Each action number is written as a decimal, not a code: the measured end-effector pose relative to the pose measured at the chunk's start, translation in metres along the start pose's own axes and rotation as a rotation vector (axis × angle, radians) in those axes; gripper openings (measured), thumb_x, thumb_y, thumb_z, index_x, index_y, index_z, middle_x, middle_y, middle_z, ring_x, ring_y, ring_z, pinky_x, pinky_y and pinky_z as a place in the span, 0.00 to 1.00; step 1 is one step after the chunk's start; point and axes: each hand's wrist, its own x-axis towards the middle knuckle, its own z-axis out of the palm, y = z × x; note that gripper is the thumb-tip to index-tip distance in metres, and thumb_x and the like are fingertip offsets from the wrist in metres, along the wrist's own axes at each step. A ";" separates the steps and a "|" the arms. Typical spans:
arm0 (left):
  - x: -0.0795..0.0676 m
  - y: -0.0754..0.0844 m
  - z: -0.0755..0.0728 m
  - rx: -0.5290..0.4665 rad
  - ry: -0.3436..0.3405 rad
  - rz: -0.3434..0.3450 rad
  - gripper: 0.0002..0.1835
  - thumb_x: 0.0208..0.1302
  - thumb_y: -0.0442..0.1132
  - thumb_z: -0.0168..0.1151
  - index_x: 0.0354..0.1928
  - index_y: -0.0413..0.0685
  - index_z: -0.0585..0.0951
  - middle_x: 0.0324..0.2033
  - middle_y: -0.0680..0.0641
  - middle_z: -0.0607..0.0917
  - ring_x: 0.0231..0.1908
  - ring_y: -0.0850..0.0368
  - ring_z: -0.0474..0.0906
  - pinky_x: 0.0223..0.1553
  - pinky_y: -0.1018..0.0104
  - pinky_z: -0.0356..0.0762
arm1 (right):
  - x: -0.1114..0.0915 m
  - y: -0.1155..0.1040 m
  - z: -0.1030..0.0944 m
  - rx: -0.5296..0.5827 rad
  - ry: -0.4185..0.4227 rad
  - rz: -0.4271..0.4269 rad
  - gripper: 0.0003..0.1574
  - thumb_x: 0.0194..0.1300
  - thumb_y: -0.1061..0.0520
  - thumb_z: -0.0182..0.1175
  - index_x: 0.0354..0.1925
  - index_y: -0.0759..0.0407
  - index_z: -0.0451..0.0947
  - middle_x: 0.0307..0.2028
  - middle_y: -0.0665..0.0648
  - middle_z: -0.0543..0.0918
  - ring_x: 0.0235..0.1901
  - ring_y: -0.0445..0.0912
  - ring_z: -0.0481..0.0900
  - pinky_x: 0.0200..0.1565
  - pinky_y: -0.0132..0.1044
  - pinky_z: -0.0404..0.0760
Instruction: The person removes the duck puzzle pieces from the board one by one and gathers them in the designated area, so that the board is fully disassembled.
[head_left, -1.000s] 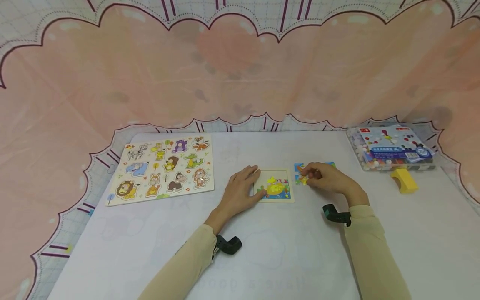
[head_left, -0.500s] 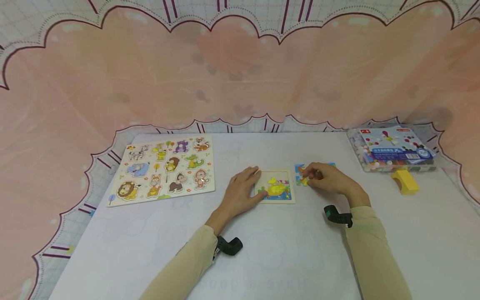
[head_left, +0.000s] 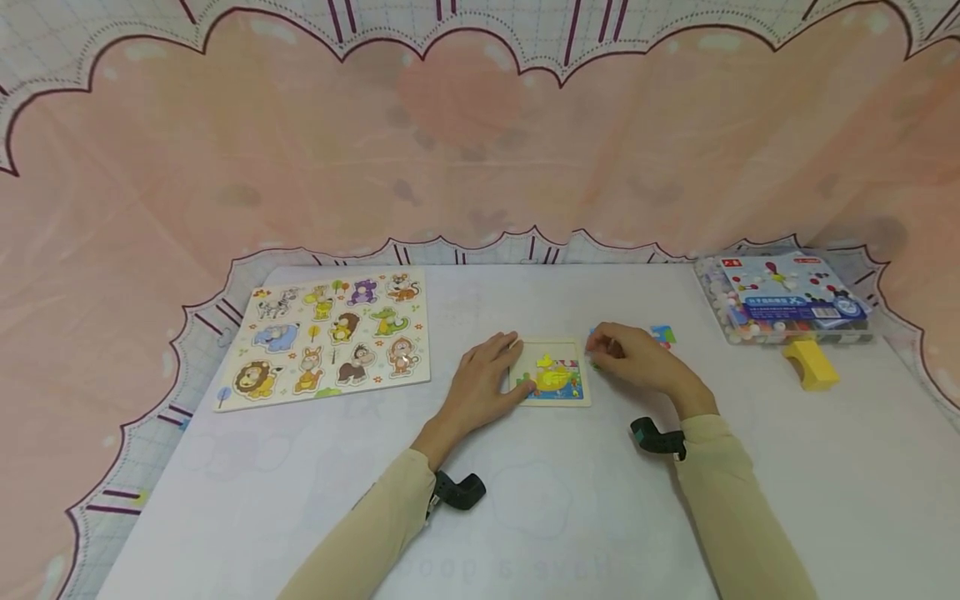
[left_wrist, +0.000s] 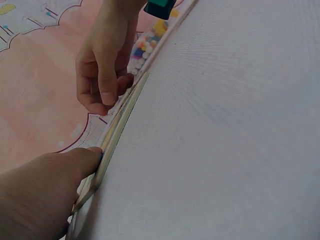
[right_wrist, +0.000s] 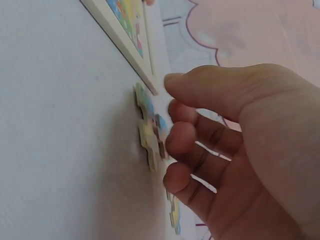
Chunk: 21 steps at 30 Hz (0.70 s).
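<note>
A small wooden jigsaw tray (head_left: 555, 403), partly filled with a yellow duck picture, lies mid-table in the head view. My left hand (head_left: 480, 375) rests at its left side, thumb on the tray and fingers along the upper left corner. The left wrist view shows that thumb (left_wrist: 87, 159) pressing the rim. Just right of the tray, my right hand (head_left: 637, 354) hangs low with loosely bent fingers over jigsaw pieces (right_wrist: 149, 135); nothing shows between thumb and fingertips. Another piece (head_left: 663, 335) lies behind this hand, coloured blue, green and red.
To the left lies an animal puzzle board (head_left: 281, 379) with several animal pieces in it. At the back right stands a clear plastic box (head_left: 795, 292) of coloured balls, with a yellow arch block (head_left: 810, 367) in front. A patterned curtain (head_left: 480, 167) hangs behind the table.
My right hand has shifted a little left toward the tray, now covering most of the nearer pieces and uncovering more of the piece at right. My left hand stays put.
</note>
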 end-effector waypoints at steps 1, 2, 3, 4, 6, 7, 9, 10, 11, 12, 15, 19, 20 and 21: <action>0.000 0.000 0.000 0.001 0.000 -0.001 0.35 0.60 0.57 0.60 0.66 0.46 0.69 0.68 0.47 0.67 0.70 0.50 0.58 0.68 0.50 0.57 | 0.001 -0.001 0.001 -0.005 0.005 0.002 0.06 0.67 0.58 0.56 0.43 0.56 0.75 0.33 0.53 0.77 0.33 0.46 0.71 0.33 0.33 0.73; 0.000 0.000 0.000 -0.001 0.002 0.001 0.35 0.60 0.57 0.60 0.66 0.46 0.69 0.68 0.47 0.67 0.70 0.50 0.58 0.68 0.50 0.57 | 0.001 -0.002 0.002 -0.009 0.008 0.000 0.07 0.67 0.58 0.56 0.43 0.56 0.75 0.33 0.53 0.77 0.33 0.46 0.71 0.34 0.33 0.73; 0.001 0.000 -0.001 0.000 0.001 0.000 0.35 0.60 0.57 0.60 0.66 0.46 0.69 0.68 0.47 0.67 0.70 0.50 0.58 0.68 0.50 0.57 | 0.002 -0.003 0.003 -0.009 0.009 -0.002 0.07 0.67 0.58 0.55 0.44 0.56 0.76 0.33 0.53 0.77 0.34 0.46 0.70 0.34 0.33 0.73; 0.001 0.000 -0.001 0.001 -0.001 -0.001 0.35 0.60 0.57 0.60 0.66 0.46 0.69 0.68 0.47 0.67 0.70 0.50 0.58 0.68 0.50 0.57 | 0.003 -0.004 0.004 -0.014 0.009 -0.003 0.08 0.67 0.58 0.55 0.44 0.55 0.76 0.33 0.53 0.77 0.34 0.46 0.70 0.35 0.33 0.73; 0.001 0.000 -0.001 0.000 0.000 0.000 0.35 0.60 0.57 0.60 0.66 0.46 0.69 0.68 0.47 0.67 0.70 0.50 0.58 0.68 0.50 0.57 | 0.004 -0.006 0.007 -0.026 0.008 -0.011 0.10 0.67 0.58 0.55 0.46 0.55 0.77 0.34 0.52 0.76 0.35 0.45 0.70 0.36 0.34 0.72; 0.001 0.000 -0.002 0.001 0.001 0.001 0.35 0.60 0.57 0.60 0.65 0.46 0.70 0.68 0.47 0.67 0.70 0.50 0.58 0.68 0.50 0.58 | 0.005 -0.007 0.008 -0.031 0.006 -0.011 0.10 0.67 0.58 0.55 0.46 0.55 0.77 0.34 0.52 0.76 0.34 0.45 0.70 0.36 0.34 0.72; 0.001 0.000 -0.002 0.002 0.002 0.001 0.35 0.60 0.57 0.60 0.65 0.46 0.70 0.68 0.47 0.68 0.70 0.50 0.58 0.68 0.50 0.58 | 0.006 -0.010 0.010 -0.046 -0.001 -0.025 0.12 0.66 0.58 0.55 0.48 0.56 0.78 0.34 0.52 0.76 0.34 0.45 0.70 0.36 0.33 0.71; 0.001 0.000 -0.001 0.004 0.003 0.001 0.35 0.60 0.57 0.60 0.65 0.46 0.70 0.68 0.48 0.68 0.70 0.50 0.58 0.68 0.50 0.58 | 0.007 -0.011 0.011 -0.056 -0.004 -0.033 0.13 0.66 0.58 0.55 0.48 0.56 0.78 0.34 0.52 0.76 0.34 0.45 0.69 0.35 0.33 0.71; 0.001 0.000 -0.001 0.005 0.004 0.000 0.35 0.60 0.57 0.60 0.65 0.46 0.70 0.68 0.48 0.68 0.70 0.51 0.58 0.68 0.50 0.58 | 0.007 -0.012 0.012 -0.061 -0.009 -0.040 0.13 0.66 0.58 0.56 0.49 0.57 0.78 0.34 0.52 0.75 0.34 0.45 0.69 0.35 0.33 0.71; 0.001 -0.001 -0.001 0.005 0.006 0.001 0.35 0.60 0.57 0.60 0.65 0.46 0.70 0.68 0.48 0.68 0.70 0.51 0.58 0.68 0.50 0.58 | 0.008 -0.012 0.013 -0.066 -0.013 -0.043 0.14 0.66 0.58 0.56 0.49 0.57 0.78 0.34 0.52 0.75 0.33 0.44 0.69 0.35 0.33 0.70; 0.001 -0.001 -0.001 0.007 0.006 0.000 0.35 0.60 0.57 0.60 0.65 0.47 0.70 0.68 0.48 0.68 0.70 0.51 0.58 0.68 0.50 0.57 | 0.008 -0.014 0.014 -0.077 -0.023 -0.050 0.15 0.66 0.58 0.56 0.51 0.57 0.78 0.34 0.52 0.74 0.33 0.44 0.68 0.34 0.32 0.70; 0.001 0.000 -0.001 0.005 0.003 0.002 0.35 0.60 0.57 0.60 0.65 0.47 0.70 0.68 0.48 0.68 0.70 0.51 0.58 0.68 0.50 0.57 | 0.008 -0.015 0.017 -0.080 -0.028 -0.047 0.16 0.66 0.58 0.56 0.51 0.57 0.78 0.33 0.52 0.74 0.32 0.43 0.68 0.33 0.32 0.70; 0.001 0.000 -0.001 0.003 0.002 0.002 0.35 0.60 0.57 0.60 0.65 0.47 0.70 0.68 0.48 0.68 0.70 0.51 0.58 0.68 0.50 0.57 | 0.008 -0.015 0.017 -0.083 -0.030 -0.048 0.16 0.66 0.58 0.56 0.51 0.57 0.78 0.33 0.52 0.74 0.32 0.43 0.69 0.34 0.32 0.70; 0.001 0.000 -0.001 0.003 -0.001 0.002 0.35 0.60 0.57 0.60 0.66 0.47 0.70 0.68 0.48 0.68 0.70 0.51 0.58 0.68 0.50 0.57 | 0.008 -0.016 0.018 -0.083 -0.032 -0.047 0.16 0.66 0.58 0.56 0.51 0.57 0.78 0.33 0.52 0.74 0.32 0.43 0.69 0.34 0.32 0.70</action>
